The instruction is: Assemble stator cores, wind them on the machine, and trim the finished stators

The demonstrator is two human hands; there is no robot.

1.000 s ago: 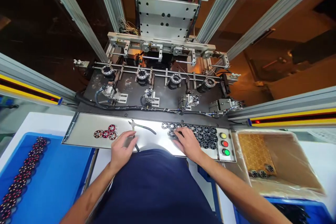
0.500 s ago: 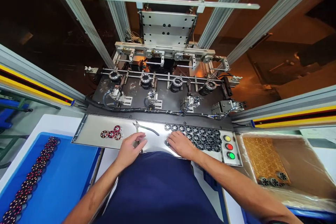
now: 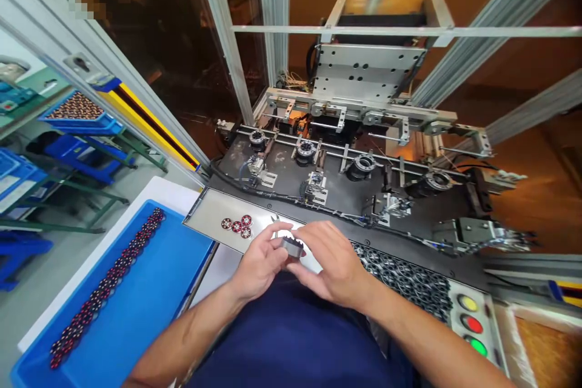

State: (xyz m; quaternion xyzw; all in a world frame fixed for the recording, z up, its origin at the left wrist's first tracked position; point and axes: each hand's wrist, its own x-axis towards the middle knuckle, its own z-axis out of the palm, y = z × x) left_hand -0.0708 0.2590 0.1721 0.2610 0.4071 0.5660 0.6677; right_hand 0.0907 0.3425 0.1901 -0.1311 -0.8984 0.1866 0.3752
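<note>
A motor stator core (image 3: 292,248), a short steel ring with black toothed edging, is held up in front of my body. My left hand (image 3: 261,260) grips it from the left, thumb and fingers closed on its side. My right hand (image 3: 331,257) curls round it from the right, fingers above and thumb below. Pliers (image 3: 274,218) lie on the metal tray (image 3: 209,212) behind my left hand, mostly hidden. Several red-and-black wound stators (image 3: 237,227) sit left of my hands. Many black-and-silver stator cores (image 3: 404,276) are packed on the right of the tray.
Behind the tray stands a machine with several round fixtures (image 3: 361,165) and metal clamps. A blue bin (image 3: 154,291) at left holds rows of wound stators. Yellow, red and green buttons (image 3: 471,323) are at right, beside a lined box (image 3: 545,345).
The view has swung left. My right hand has lifted a stator core from the tray and brought it to my left hand, which has closed on it.
</note>
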